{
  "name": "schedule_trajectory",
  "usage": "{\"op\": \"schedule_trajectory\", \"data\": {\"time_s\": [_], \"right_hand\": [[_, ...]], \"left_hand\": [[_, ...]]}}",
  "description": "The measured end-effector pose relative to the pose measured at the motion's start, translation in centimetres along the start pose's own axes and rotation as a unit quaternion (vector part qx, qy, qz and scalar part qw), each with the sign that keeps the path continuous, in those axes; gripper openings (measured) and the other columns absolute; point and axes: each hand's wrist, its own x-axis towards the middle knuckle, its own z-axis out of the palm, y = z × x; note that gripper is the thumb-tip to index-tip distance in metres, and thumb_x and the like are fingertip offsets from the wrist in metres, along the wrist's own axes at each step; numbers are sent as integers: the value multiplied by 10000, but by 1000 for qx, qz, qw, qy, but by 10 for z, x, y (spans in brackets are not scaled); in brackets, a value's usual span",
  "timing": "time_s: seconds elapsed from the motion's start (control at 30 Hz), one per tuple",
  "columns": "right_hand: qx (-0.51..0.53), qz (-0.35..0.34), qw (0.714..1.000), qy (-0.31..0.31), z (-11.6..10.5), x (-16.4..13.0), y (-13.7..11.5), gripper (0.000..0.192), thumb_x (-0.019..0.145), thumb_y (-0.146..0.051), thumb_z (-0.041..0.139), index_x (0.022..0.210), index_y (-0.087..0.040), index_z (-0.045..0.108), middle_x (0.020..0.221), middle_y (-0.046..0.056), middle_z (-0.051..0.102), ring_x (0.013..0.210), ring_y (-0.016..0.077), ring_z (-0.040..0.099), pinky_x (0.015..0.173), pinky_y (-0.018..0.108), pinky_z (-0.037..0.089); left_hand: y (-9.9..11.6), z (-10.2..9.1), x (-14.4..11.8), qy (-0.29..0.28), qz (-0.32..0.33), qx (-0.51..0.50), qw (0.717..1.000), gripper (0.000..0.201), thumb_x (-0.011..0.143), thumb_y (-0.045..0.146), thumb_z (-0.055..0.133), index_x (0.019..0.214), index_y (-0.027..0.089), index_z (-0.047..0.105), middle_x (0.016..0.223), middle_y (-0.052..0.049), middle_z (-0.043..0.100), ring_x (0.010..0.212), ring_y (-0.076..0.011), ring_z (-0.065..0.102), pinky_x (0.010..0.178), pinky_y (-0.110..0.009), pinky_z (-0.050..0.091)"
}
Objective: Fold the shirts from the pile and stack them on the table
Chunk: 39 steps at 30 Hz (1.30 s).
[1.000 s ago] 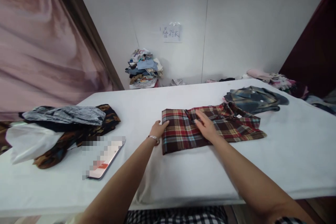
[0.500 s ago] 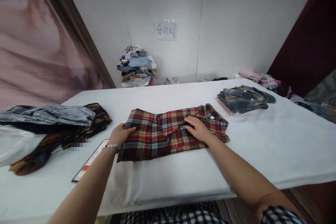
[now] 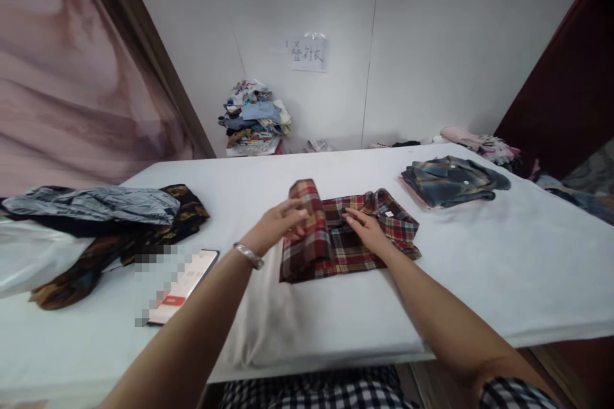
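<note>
A red and brown plaid shirt [image 3: 352, 249] lies partly folded on the white table, its collar and a small white label at the right end. My left hand [image 3: 281, 223], with a silver bracelet at the wrist, grips the shirt's left part. That part stands raised off the table and bends over to the right, slightly blurred. On the middle of the shirt rests my right hand [image 3: 367, 230], fingers stretched out and apart over the fabric.
A stack of folded dark plaid shirts [image 3: 455, 179] sits at the table's right. Loose dark and grey clothes [image 3: 103, 208] lie at the left. A tablet-like screen [image 3: 187, 287] lies near my left forearm. Behind the table rises a clothes pile [image 3: 256, 118].
My left hand has moved right, lifting the shirt's left end off the table and turning it toward the middle. My right hand stays on the shirt, its fingers slightly more bent.
</note>
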Motion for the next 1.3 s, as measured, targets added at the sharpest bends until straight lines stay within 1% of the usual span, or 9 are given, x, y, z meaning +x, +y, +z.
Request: {"op": "schedule_trajectory", "data": {"time_s": [0.13,0.27,0.33,0.4,0.5,0.67,0.87,1.1,1.3], "right_hand": [[89,136,986,19,-3,3,-8,514,863,-394,552,1342,-212,507,1222,109,634,838,183,690,669,299,570],[99,168,980,-39,2,-4,-15,723,819,-386,616,1461,-207,336,1229,136,612,749,166,676,495,244,530],[93,155,980,-84,8,-9,-17,801,785,-379,663,1481,-240,291,1272,132,585,765,163,667,555,272,555],[104,121,982,-105,15,-14,-18,828,750,-349,705,1472,-275,308,1356,121,526,882,170,657,735,325,566],[133,49,986,-82,21,-16,-16,796,722,-262,709,1441,-304,370,1435,88,454,1067,179,596,925,350,488],[40,64,996,-54,21,-9,-3,639,683,-119,564,1314,-220,550,1243,70,609,780,130,614,776,321,528],[-122,-46,991,16,16,-7,-3,510,690,-60,480,1133,-201,689,1327,68,546,1187,194,530,1055,362,398],[-268,-26,963,-28,11,-8,0,513,667,-7,470,1102,-136,709,1274,127,573,1163,228,561,1064,378,398],[-294,-13,954,-49,12,-8,0,493,681,-27,487,1116,-111,702,1244,144,584,1126,234,579,1039,367,416]], "left_hand": [[-37,33,11,103,122,209,965,456,829,416,553,1223,187,572,1248,-115,610,1151,-255,561,1023,-448,425],[-79,47,16,102,109,284,947,574,844,434,515,1322,119,478,1457,-173,412,1376,-291,337,1141,-471,271],[-87,54,17,109,89,278,950,621,859,466,484,1363,107,430,1510,-185,319,1415,-287,261,1156,-466,242],[-88,60,16,130,72,261,954,641,870,480,465,1384,102,402,1527,-190,279,1424,-280,241,1158,-461,240],[-82,65,15,153,51,236,958,657,873,484,464,1397,96,386,1532,-196,265,1431,-279,223,1159,-461,240],[-70,63,15,116,75,272,952,642,890,530,419,1380,114,434,1548,-181,239,1439,-279,199,1152,-468,249],[-66,63,18,87,138,413,896,594,903,533,408,1393,198,430,1570,-120,206,1449,-308,143,1117,-607,198],[-75,81,19,-4,169,507,845,722,862,637,395,1409,168,428,1492,-133,385,1396,-335,288,1130,-577,186],[-77,83,20,5,172,519,837,725,868,641,360,1404,159,439,1495,-133,379,1399,-342,277,1126,-584,176]]}}
